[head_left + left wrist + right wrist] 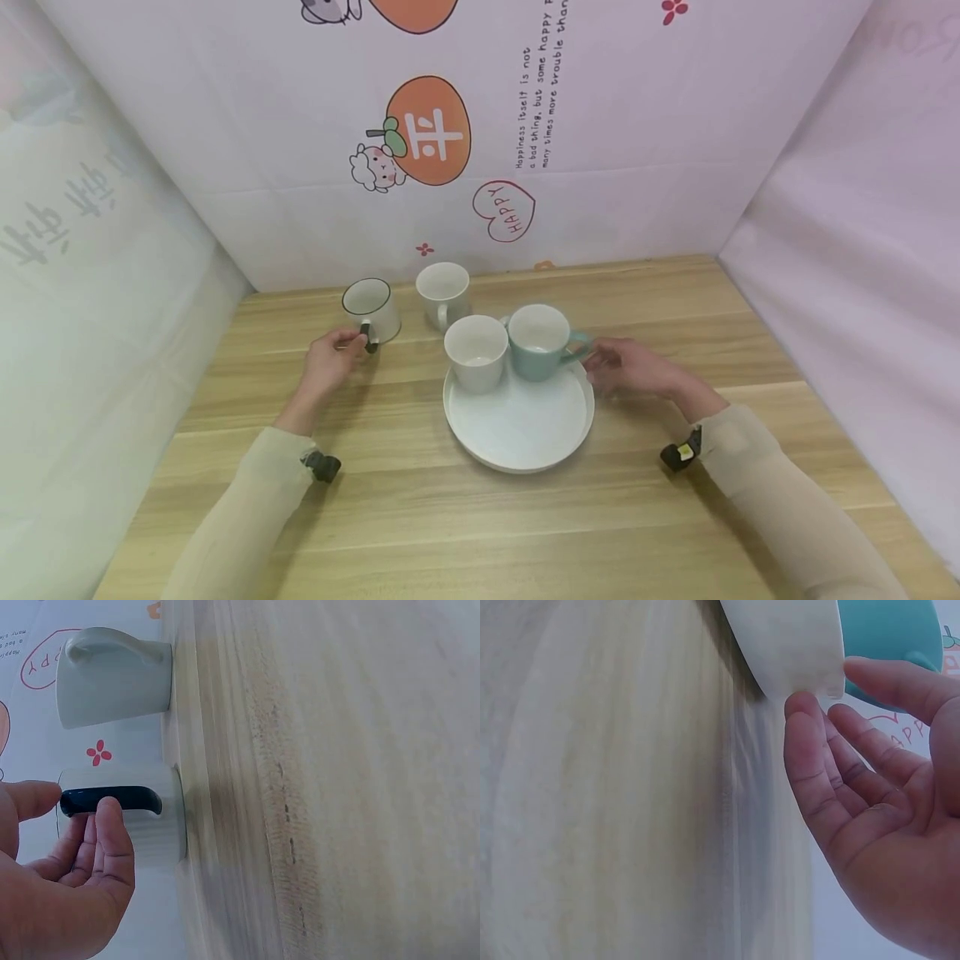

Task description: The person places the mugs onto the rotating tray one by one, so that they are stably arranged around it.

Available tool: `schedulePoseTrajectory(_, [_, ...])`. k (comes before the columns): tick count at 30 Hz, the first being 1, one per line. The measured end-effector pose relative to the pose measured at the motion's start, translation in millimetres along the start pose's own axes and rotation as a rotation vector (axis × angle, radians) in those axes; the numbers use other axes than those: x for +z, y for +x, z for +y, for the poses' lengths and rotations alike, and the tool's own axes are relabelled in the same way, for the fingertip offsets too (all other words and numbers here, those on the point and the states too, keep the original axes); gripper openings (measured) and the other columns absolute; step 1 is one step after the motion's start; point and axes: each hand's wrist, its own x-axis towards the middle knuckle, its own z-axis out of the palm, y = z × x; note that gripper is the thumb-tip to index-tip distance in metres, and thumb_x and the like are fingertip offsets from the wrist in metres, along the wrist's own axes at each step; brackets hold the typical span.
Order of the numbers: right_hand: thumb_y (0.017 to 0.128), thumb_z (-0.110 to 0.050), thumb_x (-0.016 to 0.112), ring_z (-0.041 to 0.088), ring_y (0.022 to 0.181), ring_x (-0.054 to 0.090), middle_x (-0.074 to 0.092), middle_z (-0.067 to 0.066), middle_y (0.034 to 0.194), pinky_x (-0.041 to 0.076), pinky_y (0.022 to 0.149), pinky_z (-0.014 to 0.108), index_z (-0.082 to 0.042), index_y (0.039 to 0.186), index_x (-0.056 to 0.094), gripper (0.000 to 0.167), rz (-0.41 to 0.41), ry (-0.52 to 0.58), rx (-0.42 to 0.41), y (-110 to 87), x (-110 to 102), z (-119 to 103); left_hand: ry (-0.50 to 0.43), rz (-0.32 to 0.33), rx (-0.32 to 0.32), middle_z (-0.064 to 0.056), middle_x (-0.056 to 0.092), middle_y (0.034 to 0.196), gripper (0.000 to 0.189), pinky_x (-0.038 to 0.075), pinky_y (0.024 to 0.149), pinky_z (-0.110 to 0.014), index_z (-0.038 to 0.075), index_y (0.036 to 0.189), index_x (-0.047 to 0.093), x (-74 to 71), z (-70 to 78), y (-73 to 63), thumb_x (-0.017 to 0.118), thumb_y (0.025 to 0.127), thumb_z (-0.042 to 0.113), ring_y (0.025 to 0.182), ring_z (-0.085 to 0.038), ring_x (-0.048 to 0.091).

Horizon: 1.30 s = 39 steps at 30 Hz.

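At the back left stands a white mug with a dark rim. My left hand pinches its black handle between thumb and fingers. Two mugs stand together on the back part of a round white tray: a white one and a teal one whose handle points right. My right hand is beside the tray's right edge, below the teal handle. In the right wrist view its loosely bent fingers and thumb meet the tray's rim, with nothing gripped.
Another white mug stands behind the tray near the back wall, its handle facing forward. Printed white cloth rises behind and on both sides of the wood-grain table.
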Motion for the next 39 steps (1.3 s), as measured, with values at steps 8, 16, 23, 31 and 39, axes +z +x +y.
schedulePoseTrajectory(8, [0.091,-0.016,0.072,0.027,0.090,0.069,0.064,0.022,0.122,0.060,0.071,0.043,-0.010,0.133,0.057,0.045,-0.014,0.023,0.005,-4.1,1,-2,-0.102,-0.047,-0.047,-0.021,0.062,0.135,0.052,0.053,0.099,-0.044,0.003,0.142,0.051,0.9,1.0,5.6,0.052,0.104,0.038,0.118,-0.031,0.062])
schedulePoseTrajectory(16, [0.092,-0.018,0.072,0.027,0.088,0.069,0.065,0.021,0.122,0.060,0.071,0.043,-0.012,0.134,0.056,0.046,-0.016,0.023,0.022,-6.2,3,-1,-0.148,-0.076,-0.066,-0.019,0.058,0.140,0.052,0.052,0.098,-0.040,0.003,0.144,0.049,0.6,3.1,7.7,0.052,0.104,0.037,0.105,-0.011,0.063])
schedulePoseTrajectory(23, [0.090,-0.017,0.074,0.027,0.090,0.069,0.064,0.022,0.123,0.060,0.072,0.042,-0.012,0.137,0.054,0.051,-0.022,0.018,0.006,-7.3,3,1,-0.191,-0.091,-0.086,-0.015,0.059,0.137,0.047,0.051,0.094,-0.037,0.002,0.141,0.052,3.0,4.3,9.1,0.052,0.105,0.032,0.094,-0.001,0.061])
schedulePoseTrajectory(31, [0.089,-0.016,0.075,0.029,0.102,0.068,0.066,0.021,0.122,0.060,0.074,0.041,-0.012,0.135,0.056,0.050,-0.007,0.002,-0.008,-9.2,5,0,-0.215,-0.100,-0.094,-0.008,0.060,0.129,0.047,0.050,0.094,-0.035,0.002,0.138,0.054,2.2,3.6,9.5,0.053,0.104,0.034,0.094,-0.001,0.059])
schedulePoseTrajectory(39, [0.088,-0.016,0.075,0.028,0.097,0.068,0.065,0.022,0.123,0.060,0.071,0.042,-0.012,0.134,0.055,0.050,-0.015,0.023,0.009,-9.3,5,0,-0.206,-0.088,-0.081,-0.003,0.063,0.121,0.047,0.050,0.091,-0.031,0.002,0.138,0.055,2.4,0.7,11.6,0.054,0.104,0.034,0.092,-0.001,0.058])
